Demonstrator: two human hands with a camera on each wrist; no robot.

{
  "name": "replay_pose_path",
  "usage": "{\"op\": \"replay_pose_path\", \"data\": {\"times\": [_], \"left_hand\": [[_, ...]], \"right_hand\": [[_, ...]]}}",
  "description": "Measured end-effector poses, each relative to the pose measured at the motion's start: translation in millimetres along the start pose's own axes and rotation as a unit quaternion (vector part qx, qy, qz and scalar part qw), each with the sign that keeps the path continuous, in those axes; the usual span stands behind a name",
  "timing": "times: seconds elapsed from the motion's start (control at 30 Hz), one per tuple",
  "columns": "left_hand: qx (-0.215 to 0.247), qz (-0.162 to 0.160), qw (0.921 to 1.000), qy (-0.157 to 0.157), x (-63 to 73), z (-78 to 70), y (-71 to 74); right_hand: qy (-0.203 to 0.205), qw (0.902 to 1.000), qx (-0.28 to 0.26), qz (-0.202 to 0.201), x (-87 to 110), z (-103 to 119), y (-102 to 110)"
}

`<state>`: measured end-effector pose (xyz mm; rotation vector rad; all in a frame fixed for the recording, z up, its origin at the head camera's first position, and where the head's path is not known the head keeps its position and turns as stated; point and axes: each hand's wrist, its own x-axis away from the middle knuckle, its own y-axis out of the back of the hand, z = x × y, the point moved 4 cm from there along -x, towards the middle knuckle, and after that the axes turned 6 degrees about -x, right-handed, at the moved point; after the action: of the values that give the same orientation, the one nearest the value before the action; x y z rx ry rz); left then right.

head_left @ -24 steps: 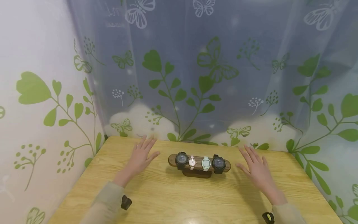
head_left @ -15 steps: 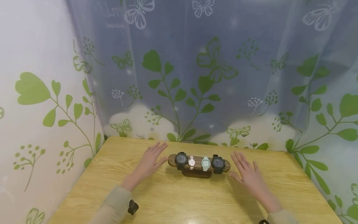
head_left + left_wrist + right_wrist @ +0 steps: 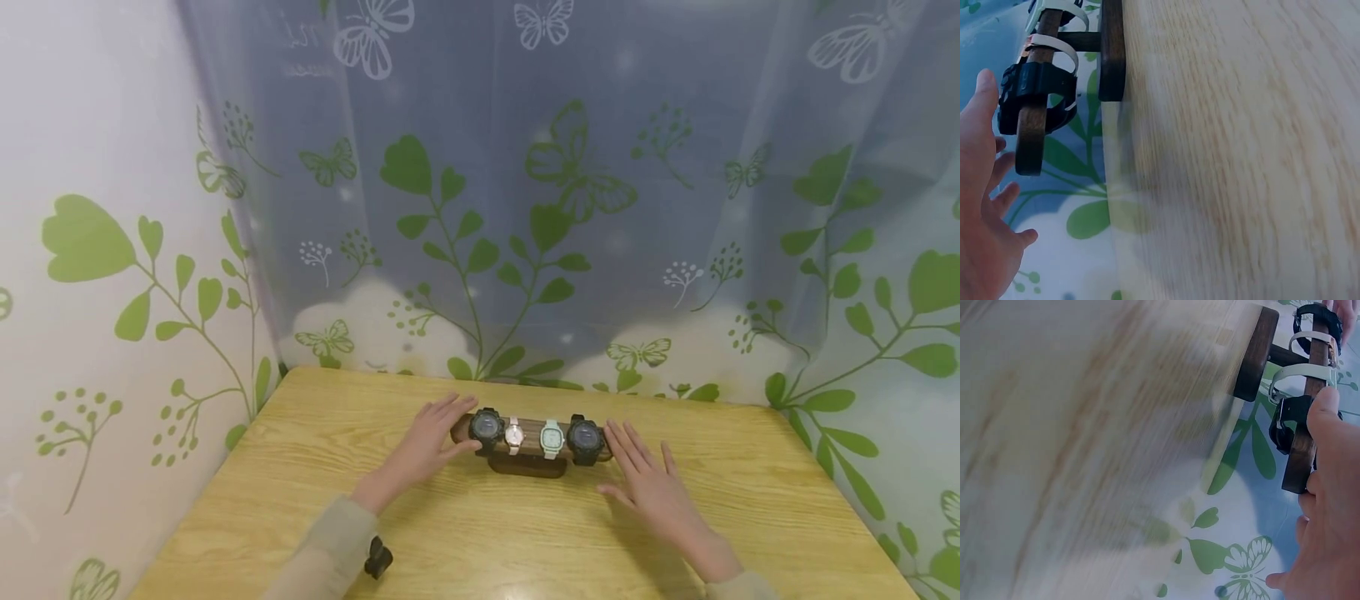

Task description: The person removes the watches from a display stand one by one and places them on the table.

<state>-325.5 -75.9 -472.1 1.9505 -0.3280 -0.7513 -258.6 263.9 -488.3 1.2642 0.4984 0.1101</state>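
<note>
A dark wooden watch stand (image 3: pixel 527 468) stands on the table, its raised bar carrying several watches. A black watch (image 3: pixel 487 425) is at the left end, then a small watch with a pale pink strap (image 3: pixel 513 435). Right of these come a mint-green square watch (image 3: pixel 552 438) and another black watch (image 3: pixel 585 437). My left hand (image 3: pixel 422 448) is at the bar's left end, fingers extended, thumb in front of it. My right hand (image 3: pixel 651 487) is at the right end, fingers straight with the fingertips right by the black watch. In both wrist views the fingers lie alongside the bar's ends.
The light wooden table (image 3: pixel 480 533) reaches back to a curtain (image 3: pixel 465 250) printed with green leaves and butterflies. A similar leafy covering (image 3: pixel 150 375) hangs along the left side. A small black device (image 3: pixel 378 557) is strapped at my left wrist.
Both hands have come inward toward the stand, the left moving right and the right moving left, until they flank the bar's ends. The stand and watches have stayed in place.
</note>
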Motion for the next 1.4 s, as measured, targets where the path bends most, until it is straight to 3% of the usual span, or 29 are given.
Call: {"op": "replay_pose_path", "data": {"times": [0.53,0.8,1.4], "left_hand": [[0.020,-0.019,0.9995,-0.013,-4.9,-0.2,-10.3],[0.010,-0.030,0.9995,-0.007,-6.1,1.3,-8.5],[0.011,-0.054,0.9984,-0.011,3.1,17.3,4.9]], "right_hand": [[0.025,0.9991,0.019,-0.029,-0.1,3,-3],[0.005,0.9999,0.014,-0.003,-1.6,1,-3],[-0.004,1.0000,0.003,0.003,1.3,-2,-4]]}}
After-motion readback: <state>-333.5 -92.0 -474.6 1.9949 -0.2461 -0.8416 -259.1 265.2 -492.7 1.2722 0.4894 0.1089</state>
